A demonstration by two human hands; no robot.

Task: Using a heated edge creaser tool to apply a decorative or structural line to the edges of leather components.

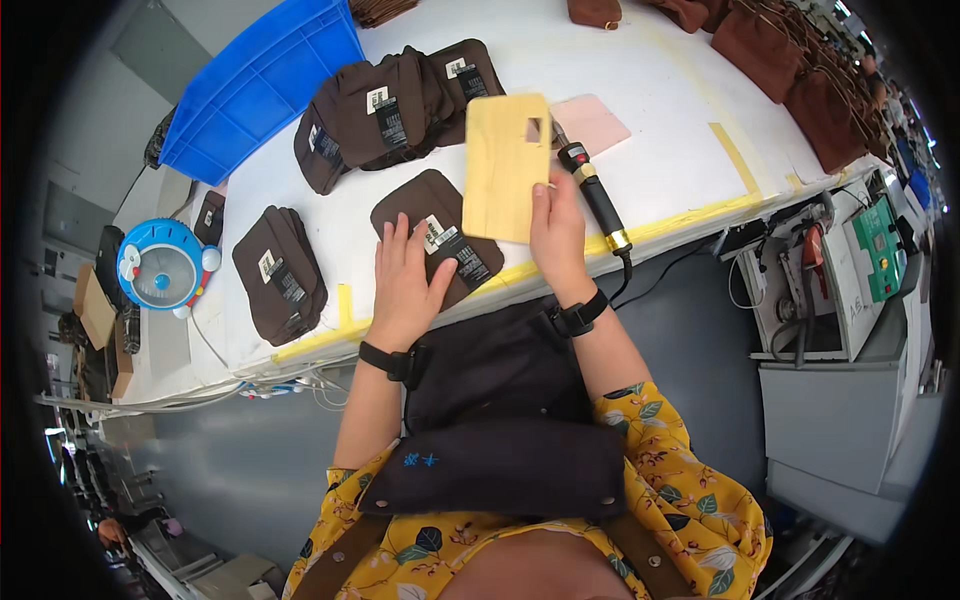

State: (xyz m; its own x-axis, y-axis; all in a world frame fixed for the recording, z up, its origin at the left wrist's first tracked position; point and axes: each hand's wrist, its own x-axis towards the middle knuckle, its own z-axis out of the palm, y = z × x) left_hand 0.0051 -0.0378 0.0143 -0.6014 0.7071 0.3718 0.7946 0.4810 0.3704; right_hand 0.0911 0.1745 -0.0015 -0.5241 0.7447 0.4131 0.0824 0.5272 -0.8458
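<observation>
My left hand (408,275) lies flat on a dark brown fabric piece (415,200) with rounded corners, fingers spread beside its white and black labels. In my right hand (557,235) is a flat pale-yellow template board (495,170) with a small rectangular cutout near its upper right corner, held by its right edge above the table. Just right of that hand a black-handled heat tool (602,205) with a brass collar lies near the table edge, its cord hanging off. A pink sheet (592,124) lies behind it.
Stacked brown pieces (385,110) lie at the back, with another pile (280,275) on the left. Further left are a blue fan (163,265) and a blue crate (265,85). Reddish-brown bags (760,45) line the far right. Yellow tape (690,215) follows the table's front edge.
</observation>
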